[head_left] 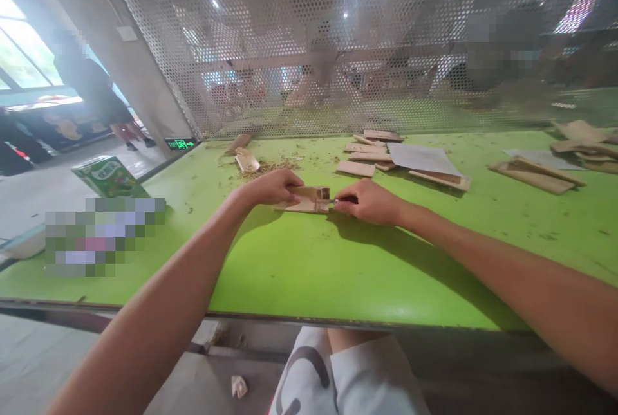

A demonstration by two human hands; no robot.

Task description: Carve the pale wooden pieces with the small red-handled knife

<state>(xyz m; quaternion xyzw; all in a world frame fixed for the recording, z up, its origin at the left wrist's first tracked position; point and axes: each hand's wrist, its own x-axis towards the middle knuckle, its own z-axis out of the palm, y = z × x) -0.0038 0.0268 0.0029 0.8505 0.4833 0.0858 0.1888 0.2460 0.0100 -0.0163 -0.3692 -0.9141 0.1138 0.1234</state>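
My left hand [277, 187] grips the left part of a flat tan wooden piece [309, 199] low over the green table [290, 260]. Its fingers rest on top of the piece, whose right end has a dark brown patch. Just to the right, my right hand [363, 201] is closed around a small tool [338, 201] with a thin metal tip. That tip meets or nearly meets the piece's right end. Most of the tool is hidden inside my fingers.
Wooden pieces [356, 168] and a white sheet [425, 159] lie behind my right hand, with more pieces [535, 174] farther right. Shavings [270, 167] lie behind my left hand. A green box [111, 177] stands left. A perforated screen [290, 48] borders the table's back; a person stands far left.
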